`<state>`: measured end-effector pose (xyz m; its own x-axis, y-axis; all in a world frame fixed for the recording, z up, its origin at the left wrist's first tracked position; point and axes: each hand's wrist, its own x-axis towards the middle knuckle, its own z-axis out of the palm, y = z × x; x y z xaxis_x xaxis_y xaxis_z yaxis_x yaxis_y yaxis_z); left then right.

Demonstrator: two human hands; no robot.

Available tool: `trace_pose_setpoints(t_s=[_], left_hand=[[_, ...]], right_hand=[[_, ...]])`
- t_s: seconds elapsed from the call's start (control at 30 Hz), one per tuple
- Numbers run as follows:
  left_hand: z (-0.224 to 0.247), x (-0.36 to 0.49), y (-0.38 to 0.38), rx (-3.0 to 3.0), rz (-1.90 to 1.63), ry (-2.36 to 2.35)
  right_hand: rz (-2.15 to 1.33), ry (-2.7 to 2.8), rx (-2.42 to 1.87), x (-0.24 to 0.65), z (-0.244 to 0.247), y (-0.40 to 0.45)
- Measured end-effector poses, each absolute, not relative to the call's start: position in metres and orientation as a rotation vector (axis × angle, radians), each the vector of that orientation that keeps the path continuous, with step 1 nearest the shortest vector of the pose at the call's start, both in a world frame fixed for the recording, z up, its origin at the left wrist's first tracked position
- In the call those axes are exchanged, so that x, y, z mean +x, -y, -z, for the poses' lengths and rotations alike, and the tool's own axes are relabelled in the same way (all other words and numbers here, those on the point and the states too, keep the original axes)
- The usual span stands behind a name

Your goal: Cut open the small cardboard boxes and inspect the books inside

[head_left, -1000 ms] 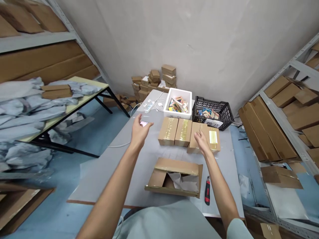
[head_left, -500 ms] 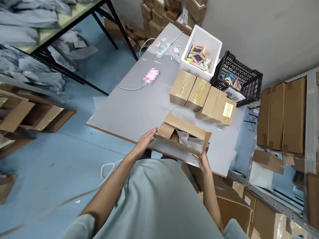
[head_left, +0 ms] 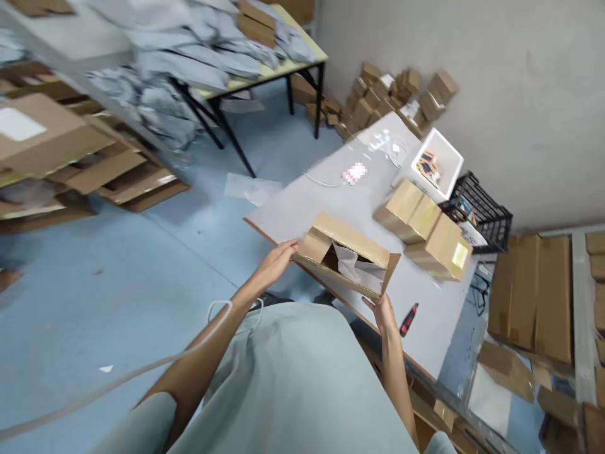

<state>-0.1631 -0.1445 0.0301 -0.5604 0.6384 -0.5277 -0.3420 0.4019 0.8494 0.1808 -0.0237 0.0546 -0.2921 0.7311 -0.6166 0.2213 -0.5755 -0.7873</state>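
Observation:
An open cardboard box (head_left: pixel 347 289) is held between my two hands at the near edge of the table, its flaps raised and crumpled white paper (head_left: pixel 352 261) showing inside. My left hand (head_left: pixel 278 257) grips the box's left end. Under the right corner, my right hand (head_left: pixel 384 313) supports the box, its fingers partly hidden. A red and black utility knife (head_left: pixel 409 320) lies on the table to the right of that hand.
Three taped cardboard boxes (head_left: pixel 409 211) stand on the table (head_left: pixel 326 198), near a white foam bin (head_left: pixel 447 157) and a black crate (head_left: pixel 491 208). Grey bags cover another table (head_left: pixel 269 72) at the far left. Stacked cartons (head_left: pixel 527 296) line the right.
The view has swung left, so the work table appears further right and more of the bag-covered table shows. The box stays in both hands; the utility knife is now fully visible.

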Motion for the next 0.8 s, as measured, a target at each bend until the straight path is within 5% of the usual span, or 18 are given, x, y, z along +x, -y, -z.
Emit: trace_pose_setpoints(t_s=[0.5, 0.8], left_hand=[[-0.044, -0.392, 0.478, 0.042, -1.799, -2.001], [-0.02, -0.518, 0.586, -0.677, -1.782, -1.882]], right_hand=[[-2.282, 1.926, -1.136, -0.205, -0.059, 0.158], [-2.309, 2.413, -1.073, -0.439, -0.039, 0.213]])
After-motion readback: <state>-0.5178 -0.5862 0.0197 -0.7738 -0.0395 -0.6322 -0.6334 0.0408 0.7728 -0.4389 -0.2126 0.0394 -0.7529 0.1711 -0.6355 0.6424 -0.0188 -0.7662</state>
